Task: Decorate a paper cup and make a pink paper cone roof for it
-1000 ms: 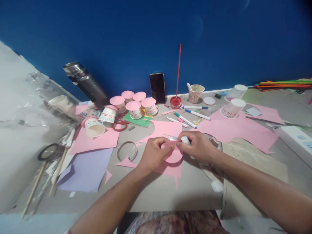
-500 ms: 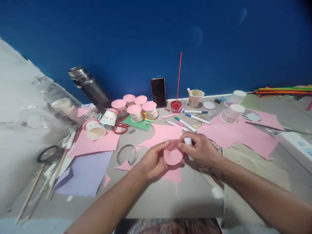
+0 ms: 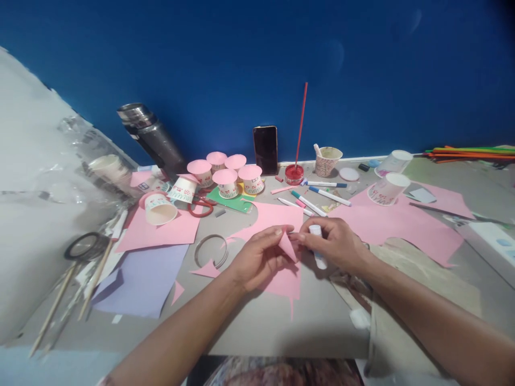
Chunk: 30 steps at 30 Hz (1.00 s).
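Observation:
My left hand (image 3: 259, 258) pinches a small pink paper piece (image 3: 288, 246), now curled into a pointed, cone-like shape, just above the table. My right hand (image 3: 336, 244) is closed around a small white glue stick (image 3: 317, 247) and its fingertips also touch the pink piece's right edge. Under both hands lies a pink paper offcut (image 3: 281, 281). Further back stand several upturned paper cups with pink tops (image 3: 226, 174).
Markers (image 3: 317, 195), a red paint pot with a red stick (image 3: 294, 172), a phone (image 3: 265, 150), a steel flask (image 3: 151, 136), red scissors (image 3: 199, 206) and a tape ring (image 3: 211, 250) crowd the table. Pink sheets (image 3: 398, 220) and a lilac sheet (image 3: 140, 279) lie around. Wooden sticks (image 3: 60, 300) rest at left.
The flat pink paper circle has been lifted off the table and curled by both hands into a pointed shape. The camera view shifted slightly.

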Each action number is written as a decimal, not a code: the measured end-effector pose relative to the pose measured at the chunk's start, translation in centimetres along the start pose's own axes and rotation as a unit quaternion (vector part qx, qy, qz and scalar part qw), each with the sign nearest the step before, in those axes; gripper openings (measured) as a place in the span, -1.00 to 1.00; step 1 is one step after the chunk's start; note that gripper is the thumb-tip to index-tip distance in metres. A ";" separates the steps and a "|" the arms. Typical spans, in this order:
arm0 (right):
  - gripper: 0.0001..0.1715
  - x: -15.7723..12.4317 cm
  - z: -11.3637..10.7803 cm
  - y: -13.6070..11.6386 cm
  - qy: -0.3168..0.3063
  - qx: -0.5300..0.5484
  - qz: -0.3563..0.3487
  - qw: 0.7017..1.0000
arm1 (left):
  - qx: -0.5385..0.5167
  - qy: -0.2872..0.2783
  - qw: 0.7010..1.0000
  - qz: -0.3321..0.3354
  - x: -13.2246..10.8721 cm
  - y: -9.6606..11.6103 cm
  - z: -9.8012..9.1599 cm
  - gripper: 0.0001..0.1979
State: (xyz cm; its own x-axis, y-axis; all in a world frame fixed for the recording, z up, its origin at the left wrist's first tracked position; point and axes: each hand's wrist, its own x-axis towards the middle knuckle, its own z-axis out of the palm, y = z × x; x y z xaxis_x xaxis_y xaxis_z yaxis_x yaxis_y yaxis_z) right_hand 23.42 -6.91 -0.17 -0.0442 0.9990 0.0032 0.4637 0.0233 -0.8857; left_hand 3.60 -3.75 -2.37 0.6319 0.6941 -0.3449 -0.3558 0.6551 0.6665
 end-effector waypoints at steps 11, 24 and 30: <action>-0.67 -0.3 -0.3 -0.3 -0.022 0.034 -0.003 0.999 | 0.014 0.076 0.995 0.068 -0.2 0.1 0.6 -0.49; -0.88 0.2 -2.2 0.4 -0.202 0.006 -0.019 0.979 | 0.051 -0.007 0.998 -0.040 -0.4 0.6 0.3 -0.77; -0.84 0.5 -3.0 1.0 -0.193 -0.019 -0.032 0.981 | 0.067 -0.013 0.996 -0.062 -0.5 0.5 0.1 -0.71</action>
State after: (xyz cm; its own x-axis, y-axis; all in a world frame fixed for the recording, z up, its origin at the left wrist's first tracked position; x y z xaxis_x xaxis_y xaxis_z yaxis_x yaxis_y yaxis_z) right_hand 26.48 -6.28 0.36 -0.4023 0.9072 -0.1234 0.4815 0.0950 -0.8713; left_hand 3.20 -3.74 -1.77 0.6839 0.6011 -0.4135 -0.1798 0.6882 0.7029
